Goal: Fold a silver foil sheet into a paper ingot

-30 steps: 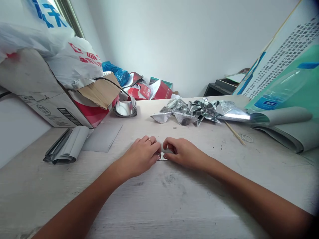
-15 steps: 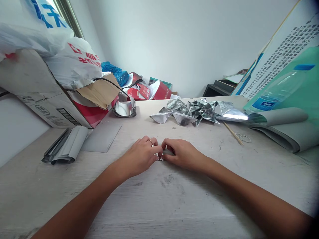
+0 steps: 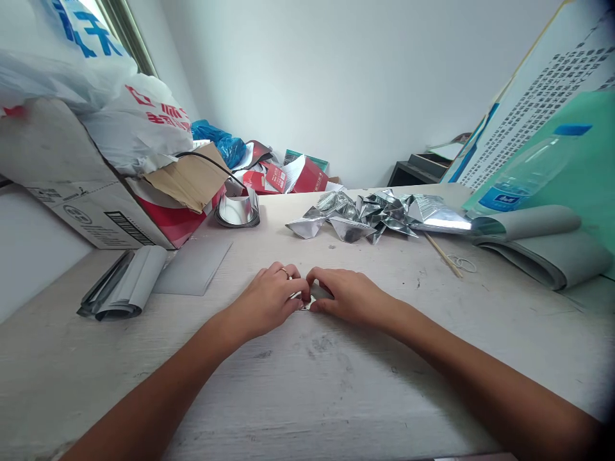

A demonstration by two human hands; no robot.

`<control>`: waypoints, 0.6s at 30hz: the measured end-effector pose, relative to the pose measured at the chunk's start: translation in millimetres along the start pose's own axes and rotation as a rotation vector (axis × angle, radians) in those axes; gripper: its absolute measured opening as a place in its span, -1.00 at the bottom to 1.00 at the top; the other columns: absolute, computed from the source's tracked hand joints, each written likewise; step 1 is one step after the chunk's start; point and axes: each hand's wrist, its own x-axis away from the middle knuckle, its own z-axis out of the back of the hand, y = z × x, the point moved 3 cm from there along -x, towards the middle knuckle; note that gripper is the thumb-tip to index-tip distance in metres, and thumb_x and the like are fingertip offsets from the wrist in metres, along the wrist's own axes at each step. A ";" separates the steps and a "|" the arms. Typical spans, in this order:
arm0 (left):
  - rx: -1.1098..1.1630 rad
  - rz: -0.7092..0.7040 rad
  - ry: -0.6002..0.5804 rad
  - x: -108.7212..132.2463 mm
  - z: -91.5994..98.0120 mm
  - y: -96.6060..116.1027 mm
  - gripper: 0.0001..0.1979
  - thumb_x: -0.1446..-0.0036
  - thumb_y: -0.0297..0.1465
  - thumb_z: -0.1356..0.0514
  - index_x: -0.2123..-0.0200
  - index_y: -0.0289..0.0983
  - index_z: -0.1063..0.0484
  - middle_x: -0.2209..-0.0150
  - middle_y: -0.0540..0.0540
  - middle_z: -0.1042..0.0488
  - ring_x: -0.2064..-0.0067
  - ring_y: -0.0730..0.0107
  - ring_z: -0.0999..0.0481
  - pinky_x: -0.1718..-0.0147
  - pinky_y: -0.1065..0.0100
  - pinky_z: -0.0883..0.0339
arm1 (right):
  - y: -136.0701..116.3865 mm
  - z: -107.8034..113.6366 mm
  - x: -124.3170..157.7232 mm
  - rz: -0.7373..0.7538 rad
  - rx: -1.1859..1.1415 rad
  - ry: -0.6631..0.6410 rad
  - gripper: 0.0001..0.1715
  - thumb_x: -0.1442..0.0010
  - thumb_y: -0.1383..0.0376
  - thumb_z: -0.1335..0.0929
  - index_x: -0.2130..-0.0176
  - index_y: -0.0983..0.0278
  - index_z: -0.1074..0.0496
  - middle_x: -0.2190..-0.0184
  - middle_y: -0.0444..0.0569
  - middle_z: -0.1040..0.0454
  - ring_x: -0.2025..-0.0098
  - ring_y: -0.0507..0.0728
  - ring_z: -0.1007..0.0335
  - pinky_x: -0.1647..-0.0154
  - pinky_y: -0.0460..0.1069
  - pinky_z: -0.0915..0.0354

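On the pale tabletop, both hands meet over a small piece of silver foil sheet, mostly covered by the fingers. My left hand, with a ring on one finger, pinches its left side. My right hand grips the right side, thumb low and index finger curled above, with a grey patch of the sheet between them. Beyond the hands lies a heap of folded silver foil shapes, pointed and shiny.
To the left are rolled grey sheets, a flat grey stack and a cardboard box under plastic bags. A foil roll stands behind. At right are a wooden stick, a bent sheet stack and a bottle.
The view has shifted slightly, so the background sits a little further left. Both hands stay at the foil, with only small finger movements; the grey patch by my right hand remains in view.
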 end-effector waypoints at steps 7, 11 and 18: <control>0.001 0.091 -0.032 0.1 -0.5 1.1 -0.63 -0.19 -0.09 0.09 0.13 0.08 -0.46 -0.04 0.11 -0.35 -0.01 0.75 -0.18 -0.17 0.48 -0.19 | 6.1 9.6 -0.3 -0.023 -0.062 -0.063 -0.62 -0.11 0.25 -0.42 0.03 0.11 -0.44 0.28 -0.13 -0.43 0.30 0.07 -0.30 0.37 -0.04 -0.05; 0.006 0.079 -0.032 -0.5 -0.9 1.9 -0.63 -0.19 -0.10 0.09 0.11 0.07 -0.46 -0.06 0.09 -0.34 -0.02 0.75 -0.18 -0.19 0.45 -0.18 | 11.1 11.3 -1.2 0.007 -0.118 -0.084 -0.56 -0.11 0.32 -0.40 -0.02 0.12 -0.44 0.31 -0.13 -0.40 0.32 0.06 -0.30 0.35 -0.04 -0.09; 0.067 0.115 -0.054 1.5 -1.6 0.9 -0.66 -0.19 -0.08 0.09 0.14 0.15 -0.44 -0.07 0.16 -0.33 -0.08 0.70 -0.19 -0.25 0.28 -0.14 | 11.3 16.0 1.4 0.050 -0.167 -0.112 -0.55 -0.17 0.38 -0.32 -0.06 0.18 -0.43 0.32 -0.12 -0.39 0.34 0.04 -0.29 0.34 -0.05 -0.14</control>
